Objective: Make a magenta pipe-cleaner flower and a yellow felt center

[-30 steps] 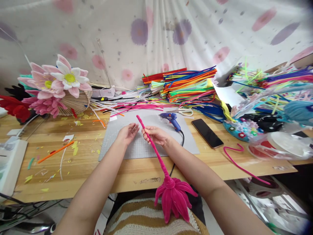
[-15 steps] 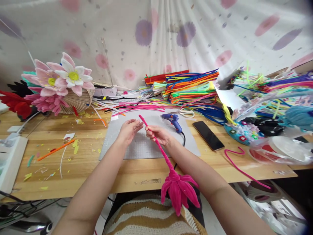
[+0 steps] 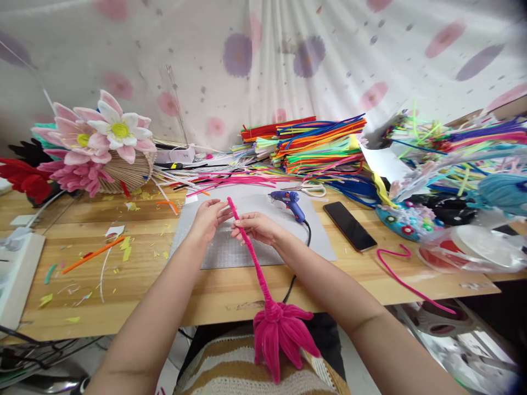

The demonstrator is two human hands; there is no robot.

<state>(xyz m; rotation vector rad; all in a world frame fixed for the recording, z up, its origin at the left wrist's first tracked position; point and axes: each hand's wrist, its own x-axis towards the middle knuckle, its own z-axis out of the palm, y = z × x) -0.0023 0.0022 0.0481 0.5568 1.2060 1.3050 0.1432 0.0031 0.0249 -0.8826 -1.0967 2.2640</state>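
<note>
Magenta flower (image 3: 275,337) hanging farther left than before; right hand (image 3: 260,226) pinching stem (image 3: 252,252), left hand (image 3: 208,218) keeping grip loosely parted beside tip (image 3: 229,201).

Flower (image 3: 274,334) fuzzy, matt; glue gun (image 3: 291,204) smooth plastic; phone (image 3: 349,226) glossy; table (image 3: 160,307) smooth wood.

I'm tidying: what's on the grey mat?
The grey mat bears a blue glue gun, black cord, white scrap and, at the far edge, scissors. Whatever the left hand and right hand cover is hidden.
</note>
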